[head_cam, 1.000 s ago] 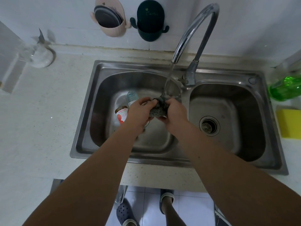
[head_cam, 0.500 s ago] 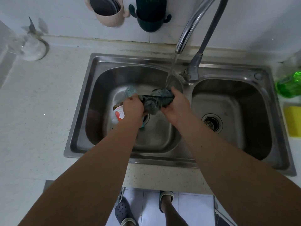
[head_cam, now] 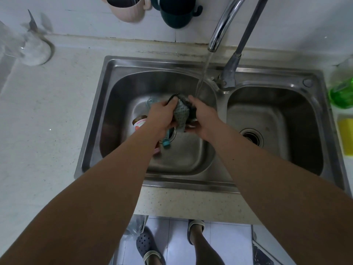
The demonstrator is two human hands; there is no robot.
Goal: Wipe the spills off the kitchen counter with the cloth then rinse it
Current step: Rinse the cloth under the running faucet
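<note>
Steel sink (head_cam: 91, 131), cup (head_cam: 138, 123) beneath cloth-gripping hands (head_cam: 183, 116), stream (head_cam: 203, 73) beside.

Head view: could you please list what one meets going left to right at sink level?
Counter → left hand → cloth → right hand → right basin drain → yellow sponge.

cloth (head_cam: 181, 113): grey, bumpy weave, dark edging, bunched up
place: held over the left sink basin (head_cam: 118, 104), just beside the water stream (head_cam: 203, 73)

Faucet (head_cam: 225, 22) top beyond frame edge
</note>
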